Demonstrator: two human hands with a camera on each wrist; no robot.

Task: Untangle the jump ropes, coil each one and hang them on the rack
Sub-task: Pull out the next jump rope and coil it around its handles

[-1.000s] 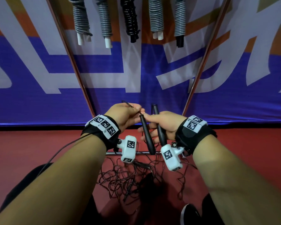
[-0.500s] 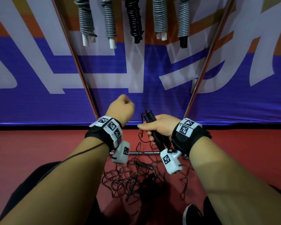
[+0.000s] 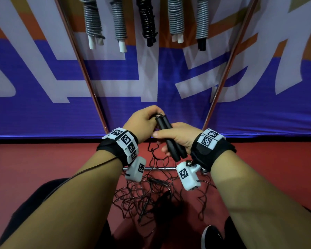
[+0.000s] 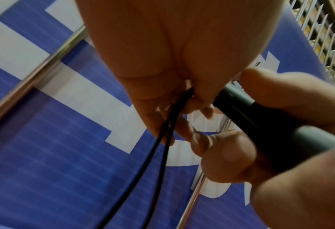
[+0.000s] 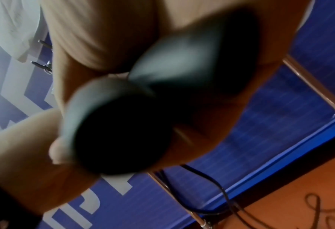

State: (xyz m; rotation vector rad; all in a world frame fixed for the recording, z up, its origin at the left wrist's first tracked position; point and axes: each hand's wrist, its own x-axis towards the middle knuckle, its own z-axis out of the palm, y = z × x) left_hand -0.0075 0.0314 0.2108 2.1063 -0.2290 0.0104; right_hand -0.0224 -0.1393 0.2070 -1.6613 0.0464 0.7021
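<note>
My left hand [image 3: 142, 121] came back to pinch the cord [image 4: 162, 124] by the handles [image 3: 169, 139] gripped in my right hand [image 3: 178, 137]; floor tangle [image 3: 151, 194] could snag mid-coil.

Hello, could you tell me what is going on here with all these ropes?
A person is sorting jump ropes. The right hand grips two black handles side by side, while the left hand pinches the thin black cord at their top ends. More cord lies in a tangled pile on the red floor below. Five coiled ropes already hang on the rack above.
</note>
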